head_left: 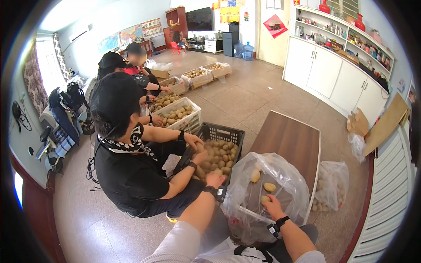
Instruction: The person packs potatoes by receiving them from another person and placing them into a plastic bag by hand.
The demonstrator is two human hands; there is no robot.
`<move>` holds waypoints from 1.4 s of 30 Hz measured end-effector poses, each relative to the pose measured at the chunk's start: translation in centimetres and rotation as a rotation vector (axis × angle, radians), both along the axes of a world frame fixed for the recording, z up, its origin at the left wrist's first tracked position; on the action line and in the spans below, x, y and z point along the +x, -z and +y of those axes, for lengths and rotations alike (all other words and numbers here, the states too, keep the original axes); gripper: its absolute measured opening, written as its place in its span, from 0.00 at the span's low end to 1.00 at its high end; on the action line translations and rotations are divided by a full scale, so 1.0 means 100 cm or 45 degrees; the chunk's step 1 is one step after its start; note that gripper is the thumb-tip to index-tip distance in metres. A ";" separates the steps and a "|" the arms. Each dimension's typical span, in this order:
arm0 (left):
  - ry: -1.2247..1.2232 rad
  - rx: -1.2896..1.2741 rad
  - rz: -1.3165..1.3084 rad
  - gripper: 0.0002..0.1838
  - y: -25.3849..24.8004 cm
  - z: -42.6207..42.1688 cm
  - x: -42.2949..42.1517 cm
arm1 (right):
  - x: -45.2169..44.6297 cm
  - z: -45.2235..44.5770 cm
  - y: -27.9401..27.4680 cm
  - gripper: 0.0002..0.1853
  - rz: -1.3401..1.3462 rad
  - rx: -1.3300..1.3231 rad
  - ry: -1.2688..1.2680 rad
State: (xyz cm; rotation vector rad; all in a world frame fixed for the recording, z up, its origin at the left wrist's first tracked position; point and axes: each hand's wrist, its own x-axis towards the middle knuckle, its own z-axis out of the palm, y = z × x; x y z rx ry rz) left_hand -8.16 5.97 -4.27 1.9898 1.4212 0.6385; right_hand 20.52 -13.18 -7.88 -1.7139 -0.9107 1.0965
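Observation:
My left hand (pixel 215 179) reaches over the near edge of a black plastic crate (pixel 239 132) and touches the potatoes (pixel 222 153) in it. Its fingers are partly hidden, so I cannot tell whether they grip one. Inside a clear plastic bag (pixel 287 177), my right hand (pixel 275 207) is closed on a potato (pixel 265 199). Two more potatoes lie farther up in the bag, one yellowish potato (pixel 269 187) just above my fingers. The bag spreads over the near end of a brown wooden board (pixel 287 136).
A co-worker in black (pixel 127 175) sits close on my left, both hands in the same crate. Beyond are a white crate (pixel 193 120) of potatoes and other people. A filled plastic bag (pixel 331 184) stands right of the board. White cabinets (pixel 324 72) line the right wall.

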 end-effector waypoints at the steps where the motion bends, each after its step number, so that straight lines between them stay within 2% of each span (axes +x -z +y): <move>1: -0.052 -0.003 -0.022 0.04 0.001 -0.001 0.001 | -0.004 -0.002 -0.013 0.25 0.186 -0.025 -0.007; 2: -0.050 -0.004 -0.022 0.04 0.016 0.008 0.000 | -0.008 -0.002 -0.023 0.24 0.372 -0.051 -0.013; 4: 0.008 0.170 0.662 0.06 0.087 0.044 -0.004 | -0.010 0.000 -0.026 0.22 0.487 -0.043 -0.039; 5: 0.011 0.169 0.663 0.06 0.110 0.049 -0.005 | -0.011 0.001 -0.028 0.21 0.601 -0.034 -0.067; 6: 0.060 -0.177 -0.296 0.04 0.115 0.046 -0.006 | -0.014 0.001 -0.031 0.21 0.602 -0.035 -0.064; 7: 0.102 -0.518 -1.257 0.08 0.119 0.045 -0.005 | -0.017 0.002 -0.035 0.18 0.634 -0.066 -0.014; 8: 0.103 -0.521 -1.256 0.08 0.124 0.045 0.000 | -0.020 0.003 -0.038 0.15 0.667 -0.097 0.037; 10: -0.567 -1.024 -1.691 0.18 0.069 0.027 0.020 | -0.022 0.007 -0.038 0.14 0.717 -0.103 0.026; 12: -0.548 -1.072 -1.559 0.20 0.028 0.016 0.028 | -0.024 0.010 -0.034 0.14 0.768 -0.108 -0.014; 13: -0.522 -1.113 -1.432 0.23 0.022 0.011 0.033 | -0.025 0.013 -0.033 0.15 0.772 -0.115 -0.036; 15: -0.335 -1.163 -1.414 0.24 0.035 0.012 0.034 | -0.028 0.020 -0.031 0.17 0.775 -0.068 -0.092; 17: -0.249 -1.340 -1.394 0.23 0.015 0.006 0.038 | -0.033 0.025 -0.041 0.20 0.668 -0.063 -0.120; 20: -0.167 -1.387 -1.264 0.26 -0.003 -0.007 0.044 | -0.044 0.032 -0.063 0.21 0.650 -0.055 -0.121; 22: -0.127 -1.423 -1.136 0.28 -0.020 -0.011 0.049 | -0.053 0.042 -0.080 0.22 0.510 -0.162 -0.066; 23: -0.095 -1.432 -1.076 0.21 -0.028 -0.014 0.051 | -0.056 0.046 -0.087 0.22 0.512 -0.169 -0.058; 27: -0.046 -1.484 -0.960 0.22 -0.032 -0.017 0.058 | -0.071 0.059 -0.094 0.24 0.365 -0.043 -0.188; 29: 0.082 -1.521 -0.986 0.26 -0.024 -0.016 0.057 | -0.078 0.064 -0.095 0.25 0.333 0.034 -0.218; 32: 0.205 -1.506 -0.993 0.23 -0.018 -0.015 0.060 | -0.082 0.069 -0.088 0.22 0.305 0.104 -0.265; 34: 0.252 -1.528 -0.943 0.21 -0.011 -0.009 0.057 | -0.080 0.076 -0.067 0.19 0.090 0.175 -0.343; 38: 0.273 -1.552 -0.911 0.19 0.001 -0.002 0.055 | -0.068 0.077 -0.041 0.18 -0.015 0.243 -0.384; 40: 0.219 -1.540 -0.933 0.18 -0.007 -0.005 0.052 | -0.061 0.074 -0.042 0.18 -0.539 0.417 -0.347; 41: 0.178 -1.532 -0.952 0.18 -0.012 -0.006 0.052 | -0.055 0.070 -0.049 0.18 -0.547 0.233 -0.367; 42: 0.167 -1.525 -0.956 0.18 -0.013 -0.006 0.051 | -0.049 0.071 -0.043 0.18 -0.543 0.238 -0.378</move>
